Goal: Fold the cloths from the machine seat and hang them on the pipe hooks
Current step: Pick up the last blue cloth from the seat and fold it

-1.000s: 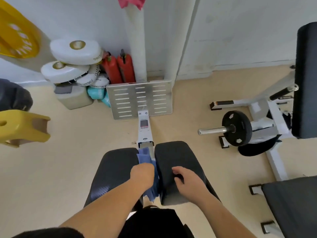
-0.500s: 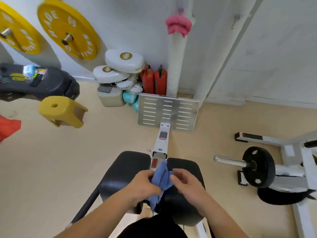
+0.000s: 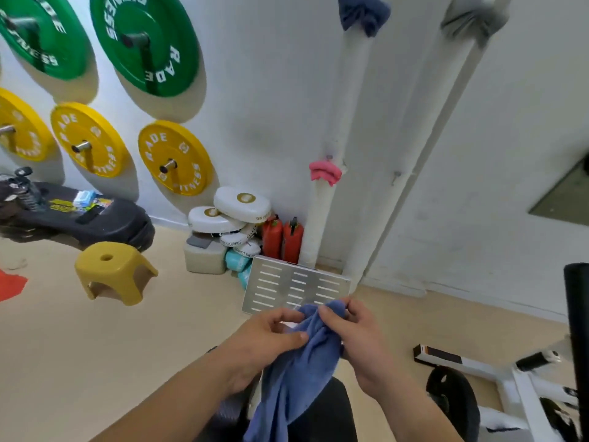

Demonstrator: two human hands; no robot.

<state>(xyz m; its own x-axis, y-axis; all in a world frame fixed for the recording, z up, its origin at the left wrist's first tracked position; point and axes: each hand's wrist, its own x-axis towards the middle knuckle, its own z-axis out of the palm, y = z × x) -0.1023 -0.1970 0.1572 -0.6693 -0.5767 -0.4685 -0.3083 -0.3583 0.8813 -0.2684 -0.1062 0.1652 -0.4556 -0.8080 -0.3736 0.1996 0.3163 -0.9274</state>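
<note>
A blue cloth [image 3: 296, 374] hangs bunched between both hands, lifted above the black machine seat [image 3: 322, 413]. My left hand [image 3: 264, 342] pinches its upper left part, and my right hand [image 3: 360, 339] grips its top edge. On the left white pipe [image 3: 347, 100] hang a pink cloth [image 3: 325, 173] lower down and a dark blue cloth [image 3: 363, 14] near the top. A grey cloth [image 3: 475, 20] hangs high on the right pipe [image 3: 424, 138], where a bare hook [image 3: 396, 176] sticks out lower down.
The machine's metal footplate [image 3: 296, 288] stands ahead by the pipes, with red extinguishers [image 3: 283, 240] and white pads [image 3: 236, 208] to its left. A yellow stool [image 3: 111, 272] sits on the floor at left. A white weight rack with a black plate [image 3: 452, 400] stands at right.
Both hands lifted the blue cloth off the gap in the seat and raised it. My view tilted up, bringing the upper pipes and wall plates into sight.
</note>
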